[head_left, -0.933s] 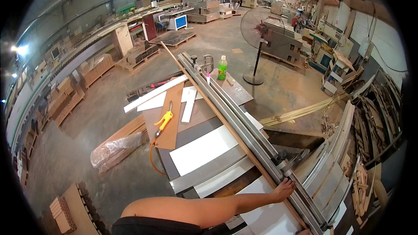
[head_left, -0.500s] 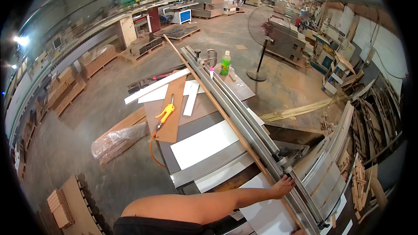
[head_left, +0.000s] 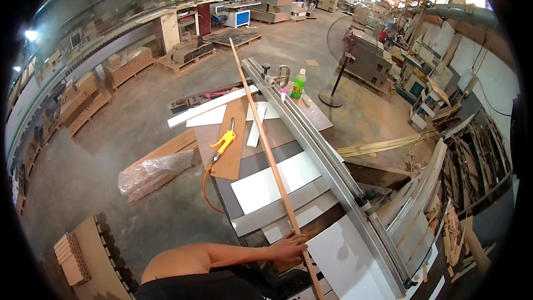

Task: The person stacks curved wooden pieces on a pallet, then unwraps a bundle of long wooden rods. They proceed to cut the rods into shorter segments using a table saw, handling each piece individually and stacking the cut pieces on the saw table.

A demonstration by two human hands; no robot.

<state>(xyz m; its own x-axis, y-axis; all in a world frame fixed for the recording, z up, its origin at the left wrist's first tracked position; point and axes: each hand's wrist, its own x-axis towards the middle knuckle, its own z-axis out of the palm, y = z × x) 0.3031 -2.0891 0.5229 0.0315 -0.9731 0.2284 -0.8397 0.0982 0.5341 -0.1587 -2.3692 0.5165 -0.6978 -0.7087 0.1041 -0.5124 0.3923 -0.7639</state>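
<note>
My left hand [head_left: 288, 247] is closed around a long, thin wooden strip [head_left: 272, 161] near its lower end. The strip runs from the bottom edge up across the table, its far end sticking out past the boards. To its right, and apart from it, lies a long grey metal rail [head_left: 327, 172] with clamp fittings [head_left: 363, 197]. White panels [head_left: 276, 182] and a large white board [head_left: 350, 261] lie under and beside the strip. My right hand is out of the picture.
A yellow air blow gun [head_left: 225, 143] with an orange hose rests on a brown board [head_left: 236, 158]. A green bottle [head_left: 298, 85] stands beyond the rail. Plastic-wrapped planks [head_left: 152, 178] lie on the floor at left; a pedestal fan [head_left: 337, 78] stands at the far right.
My left hand has moved left with the wooden strip, away from the metal rail it lay along. The view has shifted slightly. A bit of my right hand at the bottom edge has gone from sight.
</note>
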